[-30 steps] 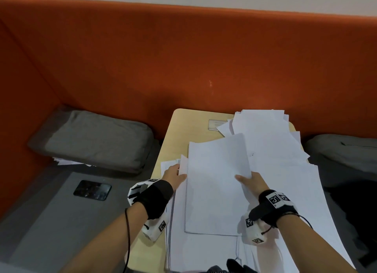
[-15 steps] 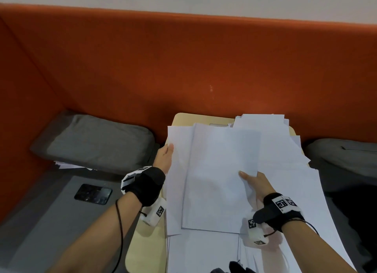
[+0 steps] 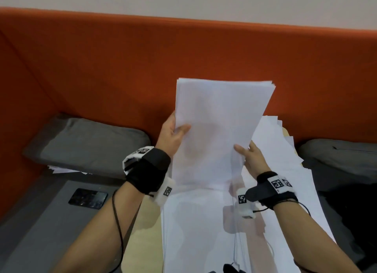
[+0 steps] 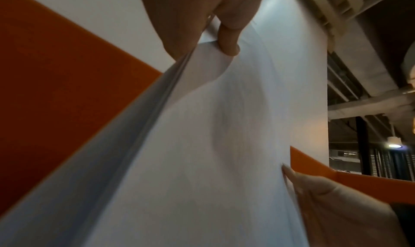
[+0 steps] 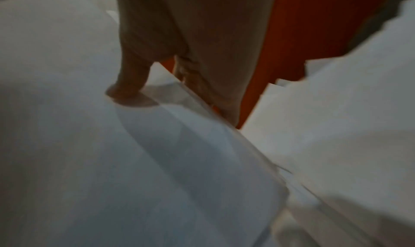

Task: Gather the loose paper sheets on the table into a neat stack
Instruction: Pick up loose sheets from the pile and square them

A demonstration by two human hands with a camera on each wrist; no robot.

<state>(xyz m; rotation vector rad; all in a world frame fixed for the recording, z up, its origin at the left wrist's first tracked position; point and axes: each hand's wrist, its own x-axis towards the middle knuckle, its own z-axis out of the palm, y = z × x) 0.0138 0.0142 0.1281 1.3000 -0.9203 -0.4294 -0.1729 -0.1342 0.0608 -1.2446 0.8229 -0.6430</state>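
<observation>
Paper sheets [image 3: 218,130] are held upright above the table [image 3: 142,242], pinched at both side edges by the left hand [image 3: 171,136] and the right hand [image 3: 253,158].

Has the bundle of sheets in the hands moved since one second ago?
Yes. The bundle has risen off the table papers and now stands tilted up before the orange wall, held by left hand and right hand.

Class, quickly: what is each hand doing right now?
Left hand: grips the left edge of the raised bundle of paper sheets, thumb in front.
Right hand: pinches the bundle's right edge, thumb in front.
</observation>
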